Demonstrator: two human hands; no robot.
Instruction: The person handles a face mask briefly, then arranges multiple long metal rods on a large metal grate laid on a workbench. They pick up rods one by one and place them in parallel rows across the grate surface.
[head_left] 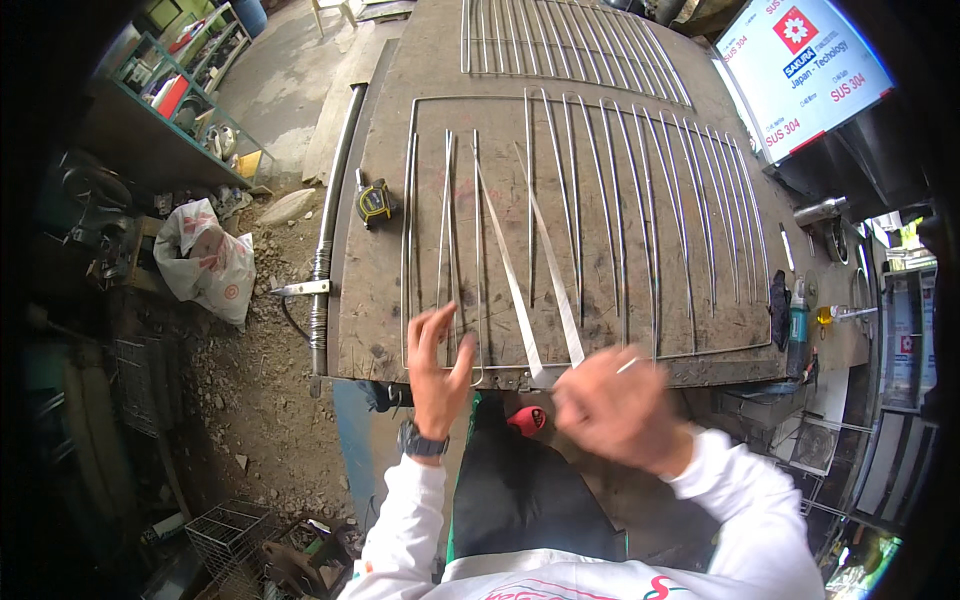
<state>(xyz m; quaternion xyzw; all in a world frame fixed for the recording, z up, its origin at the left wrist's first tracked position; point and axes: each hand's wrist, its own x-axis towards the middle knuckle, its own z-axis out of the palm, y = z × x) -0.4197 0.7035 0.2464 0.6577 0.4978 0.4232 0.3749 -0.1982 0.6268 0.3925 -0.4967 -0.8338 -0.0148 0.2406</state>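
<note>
My left hand [438,370] is open above the table's near edge, its fingers apart over the left end of a rectangular wire frame [412,230]. Blurred by motion, my right hand [620,408] curls its fingers at the near end of a bent metal rod [514,277]. The rod's two bright legs reach away over the frame, their far tips narrow. Inside the frame lie several long U-shaped metal rods [610,190], side by side, their rounded bends mostly at the far side. Just left of my right hand, a red-and-black object [526,421] shows below the table edge.
A second wire grid [570,40] lies farther back on the brown worktable [375,300]. A tape measure [374,203] rests at its left. To the right are a teal power tool [798,325] and a large sign [800,70]. A white sack [208,262] sits on the ground.
</note>
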